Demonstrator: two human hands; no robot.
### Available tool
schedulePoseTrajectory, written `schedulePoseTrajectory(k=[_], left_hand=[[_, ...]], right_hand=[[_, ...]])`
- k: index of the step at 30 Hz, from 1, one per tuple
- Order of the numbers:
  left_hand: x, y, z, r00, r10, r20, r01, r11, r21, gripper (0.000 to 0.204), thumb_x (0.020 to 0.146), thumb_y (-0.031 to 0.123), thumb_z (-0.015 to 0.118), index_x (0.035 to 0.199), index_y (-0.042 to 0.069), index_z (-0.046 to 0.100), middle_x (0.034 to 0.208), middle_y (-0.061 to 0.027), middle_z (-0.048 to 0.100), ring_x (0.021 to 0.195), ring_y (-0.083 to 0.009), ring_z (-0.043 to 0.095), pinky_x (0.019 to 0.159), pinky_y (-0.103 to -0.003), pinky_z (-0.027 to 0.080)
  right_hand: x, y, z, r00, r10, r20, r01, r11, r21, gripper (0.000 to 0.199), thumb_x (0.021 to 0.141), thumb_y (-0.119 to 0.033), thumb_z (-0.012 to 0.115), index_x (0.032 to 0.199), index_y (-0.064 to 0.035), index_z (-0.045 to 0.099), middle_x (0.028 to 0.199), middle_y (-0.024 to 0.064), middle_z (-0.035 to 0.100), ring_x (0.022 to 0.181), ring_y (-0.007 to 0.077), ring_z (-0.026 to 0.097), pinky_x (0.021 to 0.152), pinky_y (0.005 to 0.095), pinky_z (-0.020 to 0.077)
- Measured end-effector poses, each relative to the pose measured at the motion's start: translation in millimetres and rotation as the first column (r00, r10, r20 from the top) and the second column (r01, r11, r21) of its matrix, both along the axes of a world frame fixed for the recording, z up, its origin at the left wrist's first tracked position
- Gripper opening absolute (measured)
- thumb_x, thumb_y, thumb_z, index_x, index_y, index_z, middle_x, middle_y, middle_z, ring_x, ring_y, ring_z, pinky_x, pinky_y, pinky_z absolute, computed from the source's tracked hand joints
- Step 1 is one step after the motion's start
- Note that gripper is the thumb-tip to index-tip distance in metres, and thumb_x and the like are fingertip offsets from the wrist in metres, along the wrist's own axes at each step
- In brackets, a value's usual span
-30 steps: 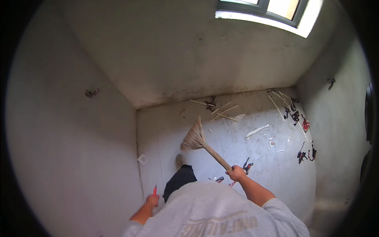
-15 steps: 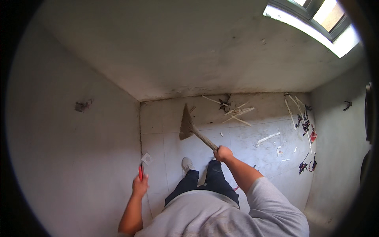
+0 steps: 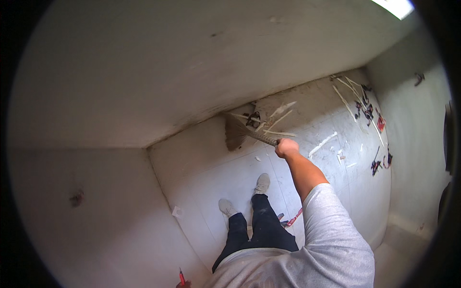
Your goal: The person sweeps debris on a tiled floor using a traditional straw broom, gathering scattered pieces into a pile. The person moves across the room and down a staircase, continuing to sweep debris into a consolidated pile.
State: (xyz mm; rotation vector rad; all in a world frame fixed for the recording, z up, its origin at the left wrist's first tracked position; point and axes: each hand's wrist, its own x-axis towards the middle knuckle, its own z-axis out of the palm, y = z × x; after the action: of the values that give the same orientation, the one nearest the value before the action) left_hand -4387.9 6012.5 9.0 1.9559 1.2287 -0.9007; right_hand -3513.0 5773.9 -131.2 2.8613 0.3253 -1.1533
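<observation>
Broom Reaching Into The Corner

Right hand (image 3: 286, 147) is wrapping its fingers tight around the handle of a small straw broom (image 3: 238, 131). The arm is stretching far out in front of the person. The brown brush end is sitting on the dusty floor (image 3: 211, 158), right where the floor is meeting the grey wall (image 3: 192, 62). Just beside the brush, some thin white strips (image 3: 281, 120) are lying in a messy heap with a few dark bits.

Left hand (image 3: 183, 284) is peeking in at the very bottom edge. It is closing around a little red tool (image 3: 181, 276), which is sticking up. Only a small part of that hand is showing, so the grip is hard to see in full.

Two pale shoes (image 3: 262, 183) are standing on the white floor, well apart from the brush. Dark trousers and a grey shirt are filling the lower part of the picture.

A small white scrap (image 3: 177, 211), shaped like a folded paper bit, is lying near the left wall. A red and grey thing (image 3: 291, 221) is lying by the right leg. Along the right wall (image 3: 413, 139), more long white strips (image 3: 350, 103) are lying with black bits (image 3: 379, 165) and one small red packet (image 3: 380, 123). No labels are clear enough to make out
</observation>
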Motion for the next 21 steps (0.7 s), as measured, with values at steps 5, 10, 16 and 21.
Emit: schedulePoseTrajectory(k=[5,10,16,21], left_hand=[[175,49,1,0.979,0.043,-0.201,-0.059,0.995,-0.076,0.043,0.097,0.035,0.05,0.126,0.005,0.058,0.095,-0.0189,0.066,0.082,-0.0315,0.063,0.072,-0.045,0.052],[393,50,49,0.887,0.444,0.128,-0.425,0.893,-0.149,0.023,0.091,0.022,0.064,0.079,0.004,0.056,0.058,-0.0026,0.052,0.047,-0.0156,0.053,0.046,-0.032,0.051],[533,13,64,0.974,0.173,0.143,-0.149,0.975,-0.164,0.02,0.092,0.022,0.064,0.083,0.005,0.056,0.058,-0.001,0.048,0.049,-0.0129,0.05,0.049,-0.033,0.054],[610,-11,50,0.98,-0.147,0.133,0.172,0.964,-0.202,0.023,0.091,0.023,0.067,0.082,0.005,0.056,0.063,-0.0001,0.051,0.051,-0.0113,0.05,0.047,-0.03,0.046]], right_hand=[[2,-112,3,0.958,-0.285,-0.027,0.284,0.959,-0.02,0.039,0.084,-0.027,0.05,0.114,-0.0121,0.069,0.119,0.0173,0.066,0.113,0.034,0.062,0.097,0.0439,0.0488],[-99,-271,5,0.781,-0.624,-0.04,0.621,0.781,-0.06,0.042,0.088,-0.034,0.049,0.117,-0.009,0.065,0.118,0.0201,0.066,0.113,0.0354,0.062,0.097,0.0447,0.0487],[-302,-402,44,0.448,-0.894,-0.026,0.867,0.441,-0.231,0.038,0.088,-0.029,0.056,0.118,-0.0074,0.063,0.117,0.021,0.066,0.111,0.037,0.063,0.096,0.0449,0.0495],[-437,-432,60,0.104,-0.993,-0.057,0.874,0.118,-0.472,0.038,0.087,-0.027,0.056,0.116,-0.0044,0.066,0.122,0.0214,0.064,0.114,0.0336,0.062,0.097,0.0413,0.0492]])
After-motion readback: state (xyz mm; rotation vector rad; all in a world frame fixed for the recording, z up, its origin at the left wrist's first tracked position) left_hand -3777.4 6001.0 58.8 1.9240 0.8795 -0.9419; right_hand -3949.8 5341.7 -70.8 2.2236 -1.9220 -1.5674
